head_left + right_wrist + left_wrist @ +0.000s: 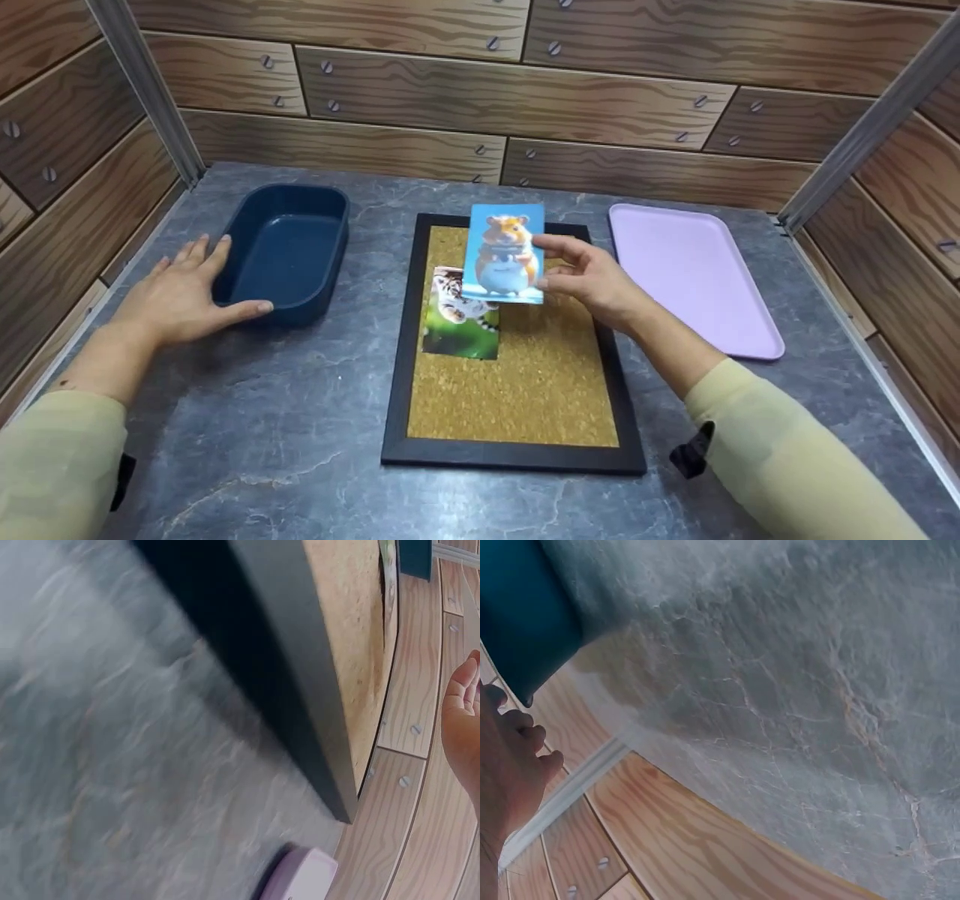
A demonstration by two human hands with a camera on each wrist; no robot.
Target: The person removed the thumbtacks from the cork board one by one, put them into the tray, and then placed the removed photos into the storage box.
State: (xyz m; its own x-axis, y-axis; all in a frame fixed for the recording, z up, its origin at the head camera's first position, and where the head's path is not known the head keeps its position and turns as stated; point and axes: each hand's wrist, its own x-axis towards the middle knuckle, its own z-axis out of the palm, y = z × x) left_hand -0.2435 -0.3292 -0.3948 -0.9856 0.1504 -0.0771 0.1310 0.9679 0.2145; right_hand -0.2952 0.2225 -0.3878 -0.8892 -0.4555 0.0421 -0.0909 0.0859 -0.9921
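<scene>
Filling the board (555, 382) seems the step in hand. Right of the board lies the tray (694, 285); left, the box (289, 255), where the left hand (180, 294) spreads, gripping nothing. Over the board, the right hand (592, 279) pinches the hamster card (504, 255); lowering it likely calls for sidestepping the tiger card (459, 334) on the board's left.

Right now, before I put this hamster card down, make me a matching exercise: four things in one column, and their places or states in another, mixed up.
Things:
1. Hamster card
2. Tiger card
3. Dark blue bin
4. Lilac tray

Places or states:
A. Nearest the left hand
B. Pinched by the right hand
C. Right of the black-framed cork board
D. Lying on the cork

Pairs: 1-B, 2-D, 3-A, 4-C.
</scene>
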